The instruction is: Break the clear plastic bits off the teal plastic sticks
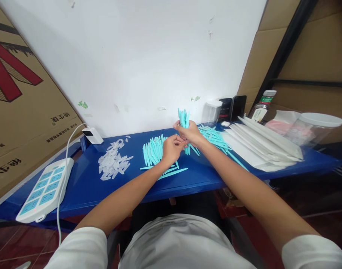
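My right hand (191,133) is closed round an upright bundle of turquoise plastic sticks (183,118) above the blue table (83,186). Their tips stick out above and below the fist. My left hand (172,147) is curled with its fingers pinched against the lower part of the same bundle. Under the hands lies a loose pile of turquoise sticks (154,151). A second heap of turquoise sticks (214,136) lies to the right of the hands. A pile of small clear plastic pieces (112,162) lies to the left.
A white power strip (44,190) with its cable lies at the table's left end, with a white charger (92,135) behind it. White paper sleeves (263,144) are stacked at the right. Clear jars (313,129), a bottle (264,104) and dark phones (232,107) stand at the back right. Cardboard boxes (19,97) lean on the left.
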### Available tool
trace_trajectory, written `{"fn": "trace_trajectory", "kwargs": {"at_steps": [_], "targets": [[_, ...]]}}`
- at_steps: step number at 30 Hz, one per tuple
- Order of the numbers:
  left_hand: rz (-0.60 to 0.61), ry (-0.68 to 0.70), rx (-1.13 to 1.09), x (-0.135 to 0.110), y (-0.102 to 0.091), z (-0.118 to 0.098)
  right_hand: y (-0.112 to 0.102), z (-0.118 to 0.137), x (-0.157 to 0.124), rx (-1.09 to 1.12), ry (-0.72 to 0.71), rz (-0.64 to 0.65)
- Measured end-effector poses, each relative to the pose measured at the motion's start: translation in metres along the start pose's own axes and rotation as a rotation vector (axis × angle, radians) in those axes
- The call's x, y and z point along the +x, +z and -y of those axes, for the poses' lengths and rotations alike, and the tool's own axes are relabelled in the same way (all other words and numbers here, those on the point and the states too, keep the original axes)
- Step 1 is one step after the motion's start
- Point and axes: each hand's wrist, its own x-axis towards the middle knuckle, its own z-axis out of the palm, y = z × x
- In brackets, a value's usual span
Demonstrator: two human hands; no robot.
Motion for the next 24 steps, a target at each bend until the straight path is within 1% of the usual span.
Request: {"fn": "trace_trajectory", "kwargs": {"at_steps": [3, 5, 7, 10, 14, 18, 22, 24], "targets": [[-0.082, 0.064, 0.118, 0.001, -0.003, -0.001, -0.001, 0.003, -0.001, -0.154, -0.143, -0.149], [-0.123, 0.079, 0.178, 0.002, -0.006, -0.002, 0.000, 0.006, -0.002, -0.235, -0.226, -0.242], [-0.161, 0.088, 0.210, 0.003, -0.009, -0.003, 0.001, 0.006, -0.004, -0.256, -0.279, -0.295], [-0.246, 0.125, 0.237, 0.005, -0.013, -0.006, 0.005, -0.002, -0.006, -0.245, -0.311, -0.336], [-0.321, 0.145, 0.236, 0.008, -0.021, -0.008, 0.008, -0.021, -0.007, -0.246, -0.269, -0.312], [-0.357, 0.150, 0.239, 0.010, -0.026, -0.009, 0.008, -0.040, -0.006, -0.268, -0.205, -0.242], [-0.381, 0.134, 0.258, 0.013, -0.030, -0.010, 0.008, -0.050, -0.005, -0.319, -0.197, -0.175], [-0.398, 0.147, 0.251, 0.018, -0.035, -0.013, 0.008, -0.051, -0.005, -0.357, -0.204, -0.132]]}}
